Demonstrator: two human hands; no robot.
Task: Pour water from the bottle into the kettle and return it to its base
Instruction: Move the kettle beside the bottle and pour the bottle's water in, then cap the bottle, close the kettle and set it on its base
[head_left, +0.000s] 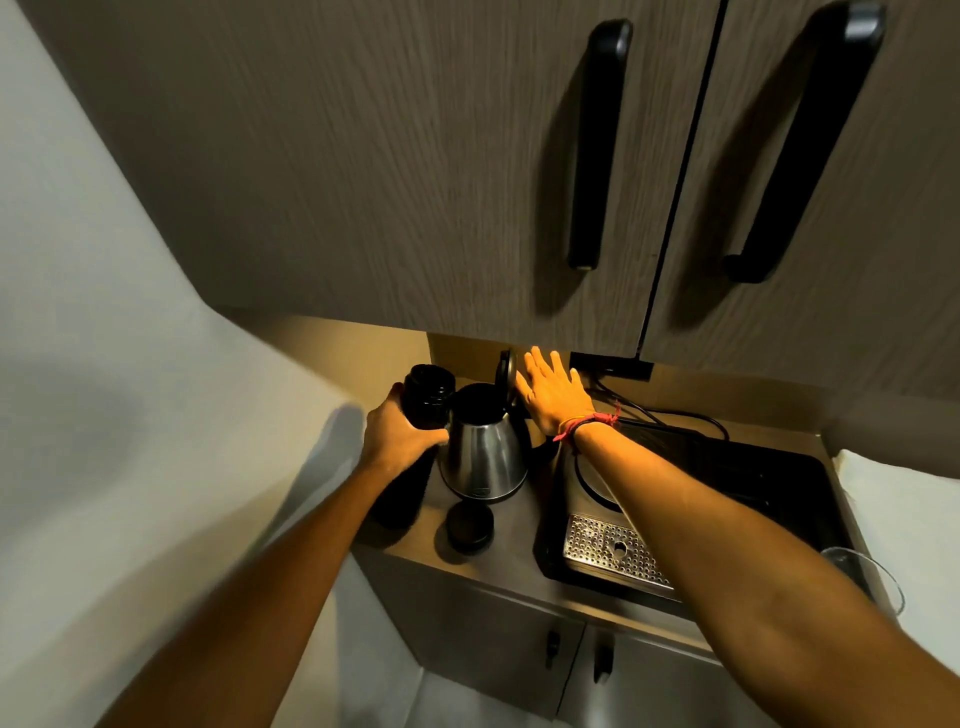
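Observation:
A steel kettle (485, 457) stands on the counter with its black lid (505, 373) swung up and open. My left hand (397, 434) is shut around a tall black bottle (427, 397) just left of the kettle; the bottle's mouth is uncapped and upright. Flat, with fingers spread, my right hand (553, 392) rests against the back of the raised lid, holding nothing. The bottle's round black cap (470, 526) lies on the counter in front of the kettle. The round kettle base (597, 480) sits on the black tray to the right, partly hidden by my right forearm.
A black tray (769, 483) with a perforated metal drip plate (608, 553) fills the counter's right side. Black cables (675, 415) run along the back wall. A glass (862, 571) stands at the right edge. Overhead cabinet doors with black handles (597, 145) hang low above.

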